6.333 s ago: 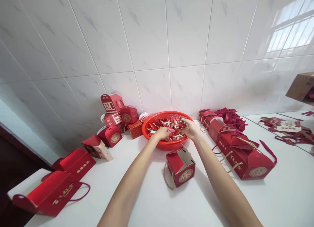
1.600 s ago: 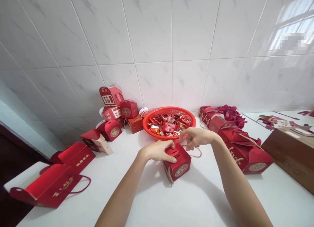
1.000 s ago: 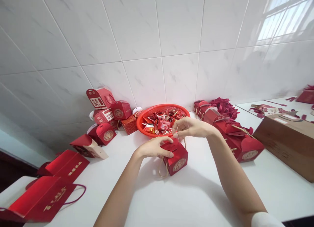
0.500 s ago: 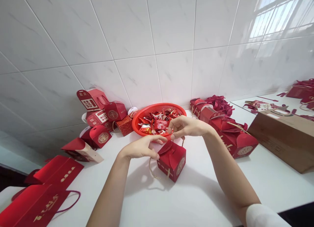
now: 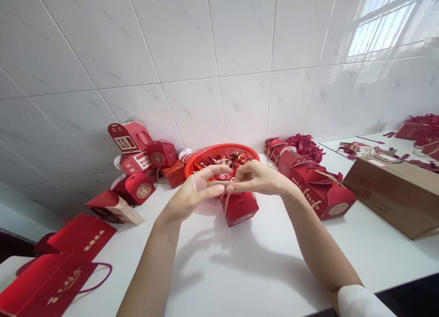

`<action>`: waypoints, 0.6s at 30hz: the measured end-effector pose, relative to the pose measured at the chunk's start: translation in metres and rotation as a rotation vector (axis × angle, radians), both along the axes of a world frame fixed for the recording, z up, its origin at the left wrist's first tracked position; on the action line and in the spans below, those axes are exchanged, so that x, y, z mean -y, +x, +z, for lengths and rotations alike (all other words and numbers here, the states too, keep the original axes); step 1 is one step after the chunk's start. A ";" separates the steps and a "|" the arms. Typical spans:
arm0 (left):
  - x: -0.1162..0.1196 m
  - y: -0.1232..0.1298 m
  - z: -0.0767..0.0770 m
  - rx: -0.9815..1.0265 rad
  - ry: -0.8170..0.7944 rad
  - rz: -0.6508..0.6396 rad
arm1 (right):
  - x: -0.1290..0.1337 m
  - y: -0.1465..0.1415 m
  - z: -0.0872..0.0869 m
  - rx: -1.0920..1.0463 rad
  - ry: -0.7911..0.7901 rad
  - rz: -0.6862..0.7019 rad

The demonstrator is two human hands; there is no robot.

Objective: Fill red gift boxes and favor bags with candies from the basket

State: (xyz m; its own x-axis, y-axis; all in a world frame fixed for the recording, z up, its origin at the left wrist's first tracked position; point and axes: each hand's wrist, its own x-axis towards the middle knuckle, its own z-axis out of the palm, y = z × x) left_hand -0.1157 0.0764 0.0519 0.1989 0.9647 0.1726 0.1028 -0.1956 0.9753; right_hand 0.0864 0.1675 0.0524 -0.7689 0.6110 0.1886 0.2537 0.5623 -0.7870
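Observation:
A small red gift box (image 5: 241, 209) with a twisted cord (image 5: 226, 201) is in the middle, in front of the candy basket. The cord runs up from the box to my fingertips. My left hand (image 5: 197, 189) reaches in from the left, its index finger raised and its thumb closed near the cord. From the other side, my right hand (image 5: 257, 177) pinches the cord between thumb and index finger. The fingertips of both hands meet just above the box and cover its top. Whether the box's base rests on the table cannot be told.
An orange-red basket (image 5: 219, 148) of wrapped candies stands by the tiled wall. Red gift boxes (image 5: 137, 189) are stacked at left, with red bags (image 5: 51, 280) nearer. To the right are corded red boxes (image 5: 322, 189), dark red ribbons (image 5: 305, 145) and a brown cardboard box (image 5: 391, 193).
The gift box has moved away from me, toward the basket, and turned. My hands have come together above it, with the cord drawn up to the fingertips.

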 end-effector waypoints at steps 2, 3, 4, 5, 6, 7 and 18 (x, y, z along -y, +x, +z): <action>0.001 0.006 -0.001 -0.044 0.006 0.013 | 0.006 -0.008 -0.003 0.048 0.062 -0.114; 0.002 0.008 -0.002 -0.057 0.013 0.021 | 0.007 -0.011 -0.003 0.070 0.095 -0.175; 0.002 0.010 -0.003 -0.063 0.021 0.022 | 0.009 -0.014 -0.004 0.089 0.125 -0.225; 0.002 0.011 -0.003 -0.063 0.031 0.020 | 0.010 -0.017 -0.004 0.104 0.150 -0.257; 0.002 0.011 -0.004 -0.063 0.040 0.017 | 0.010 -0.018 -0.003 0.114 0.170 -0.275; 0.002 0.012 -0.004 -0.065 0.044 0.015 | 0.010 -0.019 -0.002 0.123 0.187 -0.281; 0.001 0.016 -0.003 -0.066 0.099 0.036 | 0.014 0.007 0.017 -0.088 0.235 -0.323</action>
State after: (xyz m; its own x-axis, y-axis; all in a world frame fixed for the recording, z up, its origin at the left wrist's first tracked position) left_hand -0.0998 0.0754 0.0484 0.1783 0.9503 0.2554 0.1751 -0.2861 0.9421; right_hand 0.0934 0.1536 0.0690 -0.5189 0.7507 0.4089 0.3840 0.6321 -0.6731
